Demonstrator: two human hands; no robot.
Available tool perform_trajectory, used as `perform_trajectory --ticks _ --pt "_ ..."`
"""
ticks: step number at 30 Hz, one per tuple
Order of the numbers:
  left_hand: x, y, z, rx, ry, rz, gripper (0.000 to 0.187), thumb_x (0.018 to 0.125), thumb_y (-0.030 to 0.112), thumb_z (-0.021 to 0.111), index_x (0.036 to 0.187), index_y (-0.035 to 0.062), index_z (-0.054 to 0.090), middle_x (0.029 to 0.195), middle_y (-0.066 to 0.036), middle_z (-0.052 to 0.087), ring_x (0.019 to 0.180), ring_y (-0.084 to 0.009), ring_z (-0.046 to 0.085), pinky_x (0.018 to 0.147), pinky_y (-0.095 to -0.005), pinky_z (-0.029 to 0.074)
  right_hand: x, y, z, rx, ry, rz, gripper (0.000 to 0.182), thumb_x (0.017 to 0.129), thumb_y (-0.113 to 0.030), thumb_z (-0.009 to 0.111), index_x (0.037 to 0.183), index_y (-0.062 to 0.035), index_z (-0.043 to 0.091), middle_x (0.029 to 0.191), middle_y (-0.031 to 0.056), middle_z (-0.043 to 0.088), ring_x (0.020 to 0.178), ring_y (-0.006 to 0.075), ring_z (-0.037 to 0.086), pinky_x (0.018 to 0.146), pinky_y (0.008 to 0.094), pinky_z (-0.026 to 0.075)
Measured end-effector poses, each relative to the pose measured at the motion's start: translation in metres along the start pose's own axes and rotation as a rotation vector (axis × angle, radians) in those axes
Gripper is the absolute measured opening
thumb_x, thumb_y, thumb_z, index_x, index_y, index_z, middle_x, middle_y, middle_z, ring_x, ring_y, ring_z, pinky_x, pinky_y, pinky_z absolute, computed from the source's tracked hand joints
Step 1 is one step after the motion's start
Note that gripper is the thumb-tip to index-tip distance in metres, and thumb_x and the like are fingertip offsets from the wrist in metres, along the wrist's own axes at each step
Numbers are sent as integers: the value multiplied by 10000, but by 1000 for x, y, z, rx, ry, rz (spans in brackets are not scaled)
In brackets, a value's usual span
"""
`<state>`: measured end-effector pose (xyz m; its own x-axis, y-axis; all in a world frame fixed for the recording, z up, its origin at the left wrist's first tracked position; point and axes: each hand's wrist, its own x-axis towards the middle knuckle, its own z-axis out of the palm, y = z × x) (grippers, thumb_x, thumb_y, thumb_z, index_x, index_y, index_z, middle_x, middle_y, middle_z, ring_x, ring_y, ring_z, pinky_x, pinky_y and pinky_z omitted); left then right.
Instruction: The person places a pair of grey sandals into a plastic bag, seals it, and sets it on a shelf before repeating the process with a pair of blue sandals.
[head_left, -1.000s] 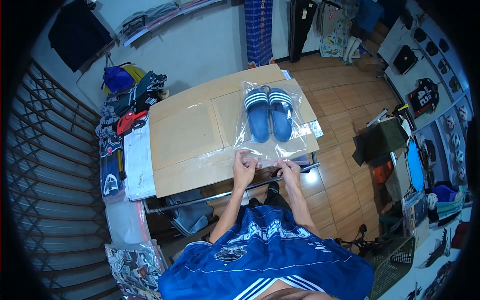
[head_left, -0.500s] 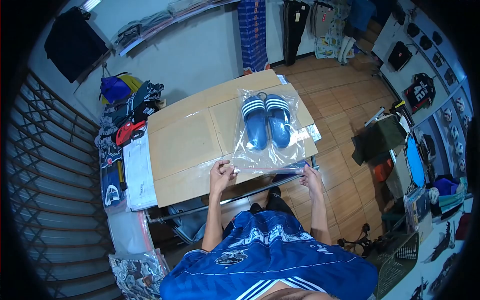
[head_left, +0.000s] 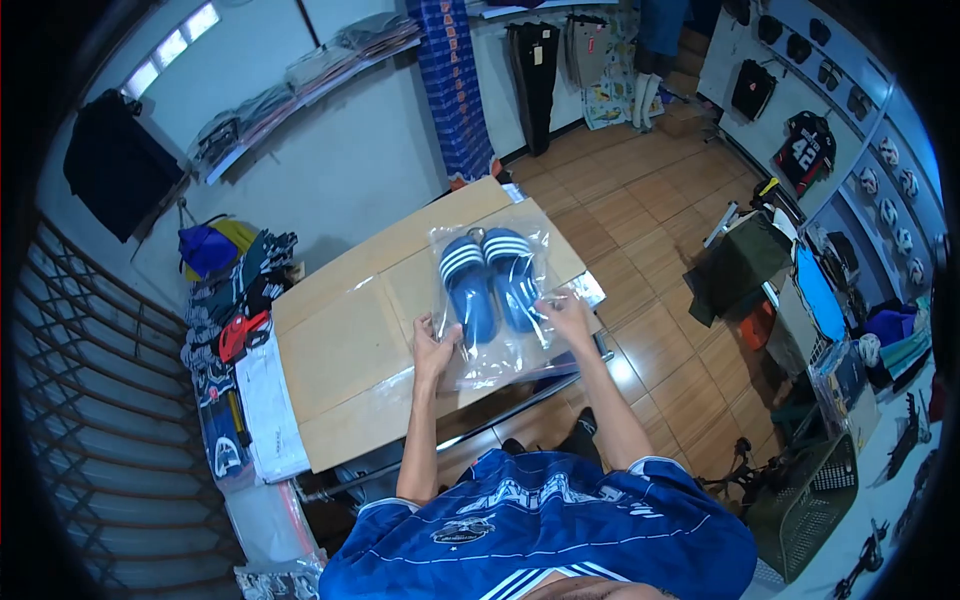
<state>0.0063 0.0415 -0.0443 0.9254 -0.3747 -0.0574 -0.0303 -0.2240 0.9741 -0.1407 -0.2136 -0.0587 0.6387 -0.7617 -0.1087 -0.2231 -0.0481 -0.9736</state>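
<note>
A pair of blue slide sandals [head_left: 472, 300] with white stripes lies inside a clear plastic bag [head_left: 490, 368] on a cardboard-topped table [head_left: 340, 330]. My left hand [head_left: 436, 346] is at the bag's left edge, beside the heel of the left sandal, its fingers apart and the thumb toward the bag. On the other side, my right hand [head_left: 566, 318] touches the bag near the heel of the right sandal, thumb and fingers closed on the plastic. The bag's open-looking end hangs toward my body, over the table's front edge.
Folded clothes [head_left: 240, 280] and a red object [head_left: 243, 336] lie left of the table. White packets [head_left: 265, 410] sit along its left edge. A green basket [head_left: 815, 510] stands at the lower right. Tiled floor [head_left: 640, 260] shows beyond the table.
My hands have moved from the bag's near end up to its two sides, next to the sandals' heels. The camera view has shifted, and the bag lies closer to my body.
</note>
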Motion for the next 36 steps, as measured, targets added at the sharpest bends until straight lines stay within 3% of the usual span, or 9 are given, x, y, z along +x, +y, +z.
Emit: perform_trajectory --ticks 1,5,8,9,13,16,21,28,36 --pt "1 5 9 -42 -32 -11 718 812 170 841 1352 -57 427 1171 -232 670 997 -263 683 887 -370 561 -2 -10 4 -34 2 -43 614 788 -232 838 1237 92 573 1007 209 719 895 241 709 770 355 560" --pt "11 -19 38 51 33 -1 679 802 54 821 1329 -58 408 1007 -134 671 848 -199 681 689 -303 563 7 3 5 -219 -29 -191 493 787 -223 826 1134 81 650 894 153 733 802 219 713 714 348 557" --pt "2 9 53 -307 -92 -288 635 792 -5 802 1299 -56 423 977 -111 664 785 -161 659 640 -283 546 11 -7 -34 -41 -261 25 374 799 -205 813 1023 71 696 818 132 724 737 202 698 693 332 545" --pt "-5 16 63 -325 -125 -297 475 796 -18 770 1205 -36 528 923 -70 663 731 -125 628 600 -265 505 6 -19 -54 -57 -262 48 289 808 -178 804 965 49 717 789 117 718 695 182 676 667 320 531" --pt "-35 42 126 -201 -197 -308 147 812 41 737 942 63 674 815 7 654 685 -93 592 597 -238 441 9 -4 -136 121 -319 104 259 814 -118 810 1006 28 715 847 77 721 730 152 663 672 310 526" --pt "-59 66 196 -255 -253 -323 171 801 39 747 954 63 675 813 13 652 687 -94 594 615 -241 451 8 16 -210 262 -319 154 294 830 -152 828 1037 13 698 921 46 721 796 130 655 719 293 519" --pt "-64 87 317 -242 -384 -265 329 782 33 762 1092 26 652 849 -5 663 696 -96 597 639 -241 470 7 16 -336 207 -231 252 532 831 -147 819 1302 17 632 1054 55 714 888 127 649 752 279 507" --pt "-46 145 448 -304 -659 -269 602 778 39 771 1332 -47 551 967 -49 677 840 -130 655 757 -263 534 31 13 -447 309 76 312 532 797 -134 822 1275 10 638 1063 72 706 883 156 664 752 287 516" --pt "17 157 531 -365 -701 -291 749 780 20 784 1426 -106 427 1128 -118 670 945 -167 674 855 -295 556 120 17 -491 318 127 289 555 785 -128 796 1291 15 616 1106 103 688 972 188 655 781 339 528"
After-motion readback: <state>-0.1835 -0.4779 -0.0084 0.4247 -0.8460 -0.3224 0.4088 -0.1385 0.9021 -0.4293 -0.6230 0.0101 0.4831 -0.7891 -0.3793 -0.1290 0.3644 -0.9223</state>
